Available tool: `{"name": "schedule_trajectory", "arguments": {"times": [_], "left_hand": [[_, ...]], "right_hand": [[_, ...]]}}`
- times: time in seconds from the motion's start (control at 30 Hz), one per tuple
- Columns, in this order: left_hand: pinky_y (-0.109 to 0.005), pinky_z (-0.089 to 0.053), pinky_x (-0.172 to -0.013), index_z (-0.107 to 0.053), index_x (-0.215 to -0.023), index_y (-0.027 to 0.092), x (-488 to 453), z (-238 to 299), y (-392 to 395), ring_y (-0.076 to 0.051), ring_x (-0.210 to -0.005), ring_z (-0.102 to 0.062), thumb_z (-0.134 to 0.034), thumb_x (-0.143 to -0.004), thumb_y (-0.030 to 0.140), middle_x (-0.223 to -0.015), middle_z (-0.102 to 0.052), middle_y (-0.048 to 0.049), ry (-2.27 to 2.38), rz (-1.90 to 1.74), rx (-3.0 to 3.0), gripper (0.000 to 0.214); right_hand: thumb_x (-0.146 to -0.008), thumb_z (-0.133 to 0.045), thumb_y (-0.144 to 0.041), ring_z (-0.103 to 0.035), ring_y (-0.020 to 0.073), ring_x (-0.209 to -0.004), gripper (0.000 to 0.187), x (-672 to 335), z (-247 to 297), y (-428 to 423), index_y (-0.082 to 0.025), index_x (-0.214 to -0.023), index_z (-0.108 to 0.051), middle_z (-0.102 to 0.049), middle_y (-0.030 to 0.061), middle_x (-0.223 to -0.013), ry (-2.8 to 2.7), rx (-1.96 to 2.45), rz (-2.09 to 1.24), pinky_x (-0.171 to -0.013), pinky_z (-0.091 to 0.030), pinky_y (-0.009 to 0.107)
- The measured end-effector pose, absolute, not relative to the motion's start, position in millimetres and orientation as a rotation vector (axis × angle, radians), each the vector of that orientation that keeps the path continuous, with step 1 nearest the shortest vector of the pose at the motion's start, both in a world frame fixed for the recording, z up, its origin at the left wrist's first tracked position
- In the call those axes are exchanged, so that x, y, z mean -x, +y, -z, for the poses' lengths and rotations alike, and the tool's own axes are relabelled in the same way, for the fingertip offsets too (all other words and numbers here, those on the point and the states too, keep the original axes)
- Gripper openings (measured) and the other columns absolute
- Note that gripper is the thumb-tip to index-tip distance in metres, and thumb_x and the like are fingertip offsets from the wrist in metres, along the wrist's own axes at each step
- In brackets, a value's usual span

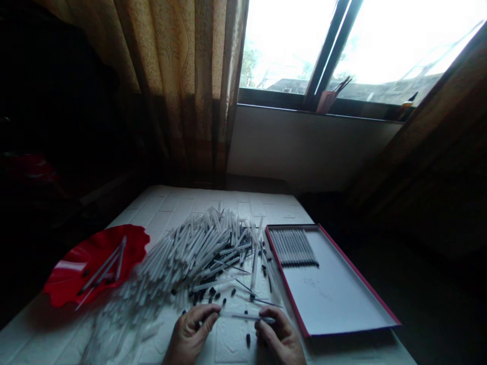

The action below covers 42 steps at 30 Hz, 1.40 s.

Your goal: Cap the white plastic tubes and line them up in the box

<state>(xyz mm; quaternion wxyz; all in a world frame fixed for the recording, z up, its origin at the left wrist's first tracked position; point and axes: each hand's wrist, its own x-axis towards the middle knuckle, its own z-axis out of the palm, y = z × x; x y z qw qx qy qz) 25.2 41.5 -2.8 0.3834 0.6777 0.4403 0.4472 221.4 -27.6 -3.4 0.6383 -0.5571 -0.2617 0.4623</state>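
A clear pen (239, 315) lies level between my two hands near the table's front edge. My left hand (196, 329) pinches its left end between thumb and fingers. At the other end, which looks dark, my right hand (279, 332) is closed around the pen. Just beyond my hands several small black caps (217, 296) are scattered, along with thin dark refills (243, 285). A large heap of clear pen barrels (205, 243) spreads behind and to the left. Whether the pen's left end carries a cap is hidden by my fingers.
At right lies a shallow red-edged box (342, 299) with a row of capped pens (292, 247) at its far left corner. A red wavy-rimmed dish (133, 235) holding a few pens stands at left. Beyond the white brick-patterned table (266, 200) are curtains and a window.
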Motion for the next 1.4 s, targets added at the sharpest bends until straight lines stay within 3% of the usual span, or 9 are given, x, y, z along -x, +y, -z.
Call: {"name": "schedule_trajectory", "arguments": {"times": [0.2, 0.3, 0.43, 0.57, 0.67, 0.9, 1.13, 1.3, 1.4], "left_hand": [[-0.021, -0.06, -0.064, -0.08, -0.082, 0.025, -25, 8, 42, -0.02, -0.07, -0.076, -0.063, -0.079, 0.06, -0.076, -0.08, -0.0056, 1.111, -1.128, -1.765, 0.039], [-0.021, -0.06, -0.066, -0.08, -0.083, 0.026, -24, 9, 42, -0.019, -0.071, -0.076, -0.064, -0.08, 0.058, -0.077, -0.08, -0.005, 1.097, -1.11, -1.759, 0.036], [-0.022, -0.06, -0.06, -0.08, -0.082, 0.023, -23, 4, 42, -0.019, -0.062, -0.073, -0.063, -0.077, 0.062, -0.07, -0.079, -0.0052, 1.118, -1.094, -1.697, 0.043], [-0.019, -0.057, -0.051, -0.08, -0.081, 0.022, -24, 2, 42, -0.017, -0.055, -0.071, -0.062, -0.077, 0.064, -0.066, -0.078, -0.0049, 1.14, -1.092, -1.675, 0.046], [-0.019, -0.058, -0.056, -0.08, -0.081, 0.023, -24, 5, 42, -0.018, -0.061, -0.073, -0.063, -0.077, 0.062, -0.07, -0.079, -0.0052, 1.14, -1.105, -1.701, 0.043], [-0.019, -0.059, -0.066, -0.08, -0.083, 0.027, -24, 9, 42, -0.019, -0.072, -0.076, -0.066, -0.079, 0.057, -0.077, -0.08, -0.0043, 1.107, -1.109, -1.746, 0.034], [-0.022, -0.06, -0.062, -0.08, -0.082, 0.024, -23, 6, 41, -0.019, -0.061, -0.073, -0.065, -0.076, 0.062, -0.07, -0.079, -0.0059, 1.146, -1.095, -1.664, 0.042], [-0.025, -0.06, -0.062, -0.081, -0.081, 0.023, -23, 9, 42, -0.017, -0.051, -0.067, -0.063, -0.075, 0.065, -0.065, -0.077, -0.0058, 1.168, -1.08, -1.661, 0.046], [-0.025, -0.059, -0.061, -0.081, -0.081, 0.023, -24, 10, 42, -0.017, -0.05, -0.066, -0.063, -0.075, 0.065, -0.065, -0.077, -0.0057, 1.177, -1.076, -1.672, 0.046]], "right_hand": [[-0.059, -0.079, -0.062, -0.046, 0.0094, -0.04, 0.047, -225, 8, -25, -0.018, -0.07, -0.064, -0.061, -0.0006, -0.051, -0.665, 1.345, -1.022, -0.041, -0.032, 0.019], [-0.067, -0.071, -0.066, -0.035, 0.0064, -0.035, 0.051, -230, 11, -23, -0.018, -0.059, -0.058, -0.053, -0.0031, -0.042, -0.79, 1.394, -1.032, -0.038, -0.023, 0.019], [-0.076, -0.06, -0.069, -0.035, 0.0071, -0.035, 0.059, -235, 12, -20, -0.019, -0.047, -0.051, -0.042, -0.0045, -0.035, -0.923, 1.424, -1.026, -0.04, -0.026, 0.021], [-0.074, -0.066, -0.065, -0.036, 0.0065, -0.036, 0.048, -237, 8, -20, -0.017, -0.076, -0.067, -0.056, -0.0022, -0.049, -0.87, 1.328, -1.087, -0.037, -0.026, 0.019], [-0.064, -0.079, -0.056, -0.043, 0.0068, -0.04, 0.047, -240, 7, -23, -0.02, -0.092, -0.068, -0.064, -0.0005, -0.064, -0.772, 1.243, -1.108, -0.039, -0.03, 0.017], [-0.068, -0.072, -0.063, -0.037, 0.005, -0.037, 0.048, -243, 9, -23, -0.017, -0.074, -0.062, -0.063, -0.0004, -0.056, -0.797, 1.327, -1.118, -0.038, -0.026, 0.017], [-0.076, -0.055, -0.073, -0.039, 0.0082, -0.038, 0.059, -237, 9, -17, -0.02, -0.051, -0.047, -0.044, -0.0048, -0.04, -0.895, 1.436, -1.001, -0.04, -0.032, 0.02], [-0.072, -0.065, -0.068, -0.041, 0.0058, -0.036, 0.053, -244, 12, -20, -0.02, -0.095, -0.065, -0.063, -0.0016, -0.064, -0.889, 1.353, -1.112, -0.037, -0.033, 0.018], [-0.064, -0.077, -0.062, -0.053, 0.0094, -0.049, 0.048, -251, 13, -22, -0.02, -0.088, -0.067, -0.067, 0.0009, -0.073, -0.857, 1.303, -1.118, -0.045, -0.041, 0.019]]}}
